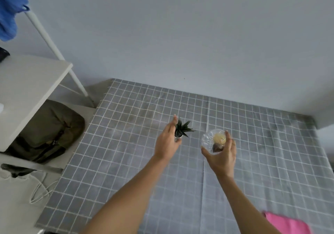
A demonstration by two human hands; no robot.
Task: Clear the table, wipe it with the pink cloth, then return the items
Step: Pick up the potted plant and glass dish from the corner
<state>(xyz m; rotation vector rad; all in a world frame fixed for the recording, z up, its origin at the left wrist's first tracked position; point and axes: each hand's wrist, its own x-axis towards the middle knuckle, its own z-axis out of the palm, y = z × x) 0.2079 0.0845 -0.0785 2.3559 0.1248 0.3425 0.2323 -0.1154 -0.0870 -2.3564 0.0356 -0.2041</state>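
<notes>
1. Pink cloth (pixel 287 223): crumpled at the near right corner of the table (pixel 126 179), partly cut off by the frame edge. Neither hand touches it. The table carries a grey cover with a white grid.

2. Forearms: both bare, reaching forward from the near edge toward the middle of the table, the left angled from lower left, the right nearly straight ahead.

3. Right hand (pixel 223 157): palm turned inward and upward, fingers and thumb spread wide round the near and right sides of a clear round container (pixel 214 141) holding a pale item and a dark one. Fingers lie against its wall; whether it is lifted or resting cannot be told.

4. Left hand (pixel 167 141): edge-on, fingers extended and lightly curled about the left side of a small potted plant (pixel 181 130) with dark spiky leaves. The hand is loose, not closed tight; whether the pot is firmly held cannot be told.

5. Step in hand (judgement): either clearing or returning these two items; the frame alone does not settle which. If clearing, the next move calls for a firm closure on each and a level lift, keeping the plant upright.

6. Far left, off the table: a white shelf unit (pixel 27 89) with an olive bag (pixel 52 128) beneath.
</notes>
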